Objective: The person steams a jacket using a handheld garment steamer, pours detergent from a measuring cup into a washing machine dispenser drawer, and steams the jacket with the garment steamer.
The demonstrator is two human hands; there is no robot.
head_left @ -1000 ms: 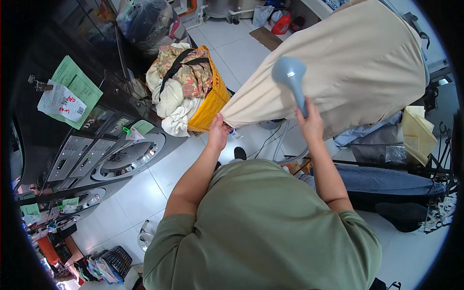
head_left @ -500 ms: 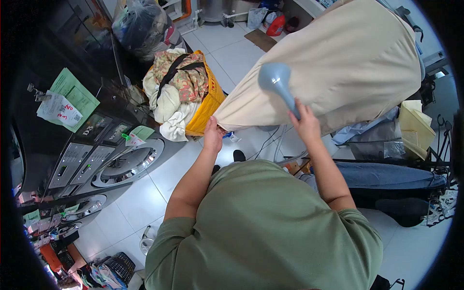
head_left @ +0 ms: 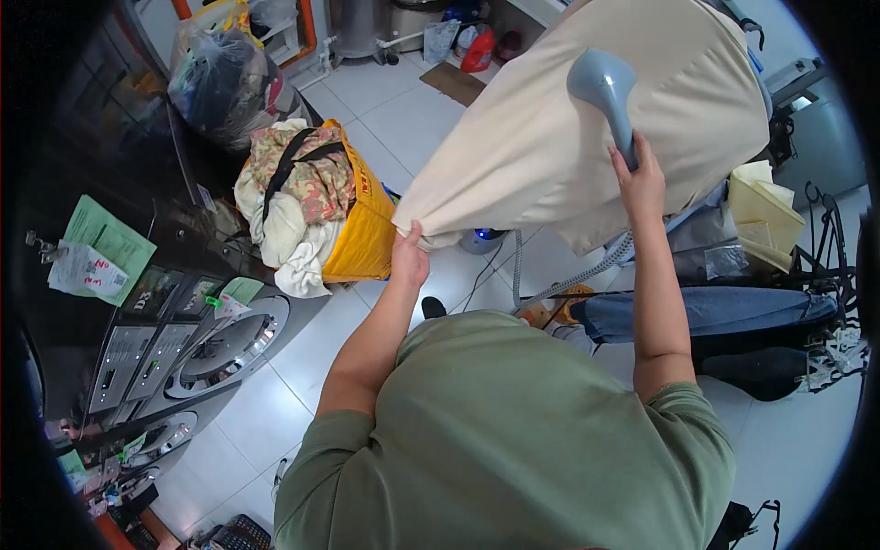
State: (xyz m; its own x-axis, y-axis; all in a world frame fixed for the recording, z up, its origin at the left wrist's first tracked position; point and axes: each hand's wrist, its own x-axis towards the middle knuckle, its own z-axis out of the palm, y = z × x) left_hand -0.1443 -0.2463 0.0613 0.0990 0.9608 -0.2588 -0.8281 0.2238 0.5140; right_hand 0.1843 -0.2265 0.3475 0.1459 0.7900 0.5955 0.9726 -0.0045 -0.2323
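A wide beige cloth [head_left: 522, 137] lies draped over what looks like an ironing board, narrowing towards me on the left. My left hand [head_left: 410, 259] is closed on the cloth's narrow end. In my right hand [head_left: 640, 183] is the handle of a blue-grey garment steamer head [head_left: 600, 81], its broad end over the middle of the cloth. Whether the steamer's face touches the fabric is hidden. A grey ribbed hose [head_left: 587, 282] runs below the board, near my right forearm.
A yellow bag [head_left: 367, 225] full of laundry stands left of the cloth, close to my left hand. Dark washing machines [head_left: 137, 357] line the left side. Folded jeans [head_left: 697, 313] and black hangers [head_left: 830, 238] are at the right. A red bottle [head_left: 478, 53] stands at the back.
My right hand has carried the steamer head to the right and farther up along the cloth. My left hand still grips the narrow end. The whole view has shifted slightly.
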